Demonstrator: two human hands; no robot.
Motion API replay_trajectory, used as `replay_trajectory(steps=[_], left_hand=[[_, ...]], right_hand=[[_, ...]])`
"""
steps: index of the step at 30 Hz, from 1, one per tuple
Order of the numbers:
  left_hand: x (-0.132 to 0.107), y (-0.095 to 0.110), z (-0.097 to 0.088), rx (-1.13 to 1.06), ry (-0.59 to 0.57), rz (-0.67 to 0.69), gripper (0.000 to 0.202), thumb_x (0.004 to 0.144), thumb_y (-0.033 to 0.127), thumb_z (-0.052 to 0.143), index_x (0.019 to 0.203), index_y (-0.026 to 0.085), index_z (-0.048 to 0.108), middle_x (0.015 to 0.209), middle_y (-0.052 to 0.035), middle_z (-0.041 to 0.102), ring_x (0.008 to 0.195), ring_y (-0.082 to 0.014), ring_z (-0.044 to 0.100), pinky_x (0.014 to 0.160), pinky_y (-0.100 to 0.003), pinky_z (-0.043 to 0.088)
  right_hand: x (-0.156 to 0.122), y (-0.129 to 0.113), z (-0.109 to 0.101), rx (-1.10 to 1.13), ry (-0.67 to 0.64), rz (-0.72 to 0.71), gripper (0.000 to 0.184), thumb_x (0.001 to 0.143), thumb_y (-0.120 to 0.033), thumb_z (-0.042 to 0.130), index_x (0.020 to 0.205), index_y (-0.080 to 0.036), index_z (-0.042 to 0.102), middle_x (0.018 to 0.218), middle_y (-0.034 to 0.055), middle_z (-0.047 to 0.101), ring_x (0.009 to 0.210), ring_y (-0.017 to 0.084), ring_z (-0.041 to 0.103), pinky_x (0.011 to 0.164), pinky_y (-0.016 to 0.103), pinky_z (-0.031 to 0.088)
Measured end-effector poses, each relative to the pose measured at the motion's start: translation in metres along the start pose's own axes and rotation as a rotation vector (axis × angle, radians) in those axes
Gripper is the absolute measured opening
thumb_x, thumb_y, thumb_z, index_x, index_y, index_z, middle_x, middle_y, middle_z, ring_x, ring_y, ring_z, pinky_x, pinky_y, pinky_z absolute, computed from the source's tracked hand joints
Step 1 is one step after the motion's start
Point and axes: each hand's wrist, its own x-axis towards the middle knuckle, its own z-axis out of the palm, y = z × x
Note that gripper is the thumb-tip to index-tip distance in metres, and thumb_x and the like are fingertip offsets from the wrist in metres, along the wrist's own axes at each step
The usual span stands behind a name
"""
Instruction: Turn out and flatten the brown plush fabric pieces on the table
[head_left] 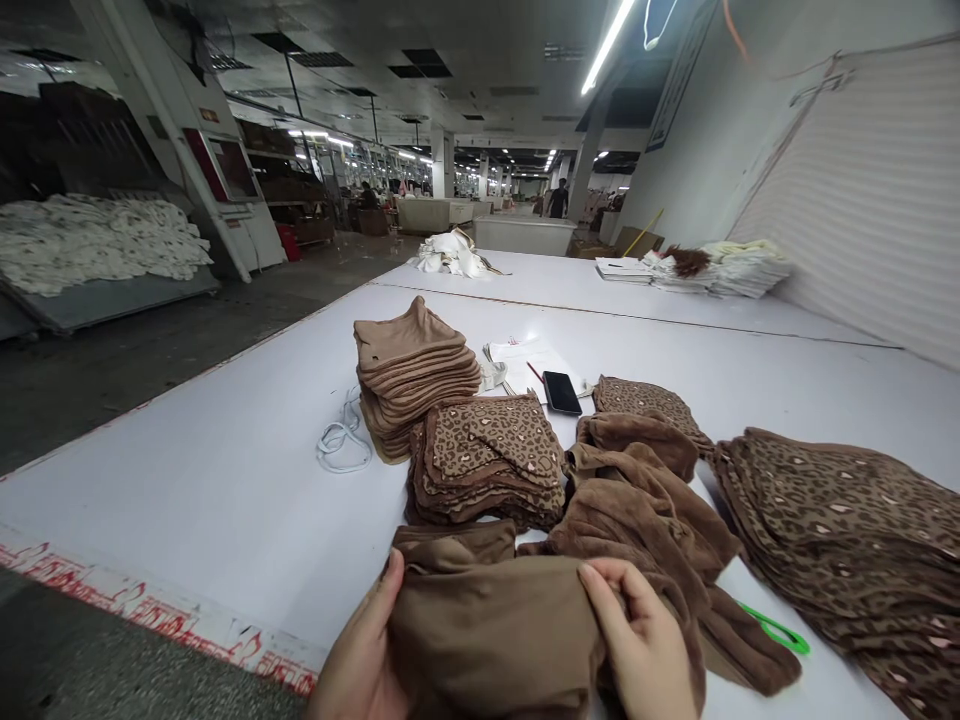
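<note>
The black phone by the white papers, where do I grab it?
Probably best from above, pinching the long left and right edges of the black phone. It lies flat, so those thin edges are what you can pinch, and the leopard-print stack crowds its near side.

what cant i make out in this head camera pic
All in the head view:
- Left hand's fingertips: hidden behind the held brown cloth.
- Right-hand leopard-print stack: cut off by the right edge.
- Green loop's other end: apparently under brown plush fabric.
- Distant person's hands: too small and dark.
</note>
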Motion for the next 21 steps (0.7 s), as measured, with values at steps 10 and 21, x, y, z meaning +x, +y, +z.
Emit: replay_trajectory(steps=[10, 21], left_hand=[[0.005, -0.013, 0.002, 0.099, -0.108, 0.054, 0.032, 0.093, 0.04, 0.056, 0.115, 0.017, 0.062, 0.111, -0.0129, 0.075, 0.109, -0.0283, 0.068, 0.087, -0.041, 0.058], [0.014, -0.064, -0.023, 0.775, -0.143, 0.611, 0.019, 0.076, 0.044, 0.074, 0.078, 0.026, 0.067, 0.071, -0.0013, 0.063, 0.066, -0.0188, 0.059, 0.065, -0.024, 0.048]], right_hand=[[-0.032, -0.015, 0.037, -0.197, -0.288, -0.804, 0.027, 0.084, -0.008, 0.057, 0.107, -0.022, 0.06, 0.092, 0.0036, 0.064, 0.083, 0.016, 0.064, 0.074, 0.022, 0.054], [-0.027, -0.022, 0.059, 0.662, -0.366, 0.159, 0.036, 0.088, -0.05, 0.062, 0.07, -0.019, 0.065, 0.059, -0.0007, 0.056, 0.058, 0.014, 0.055, 0.054, 0.022, 0.044]])
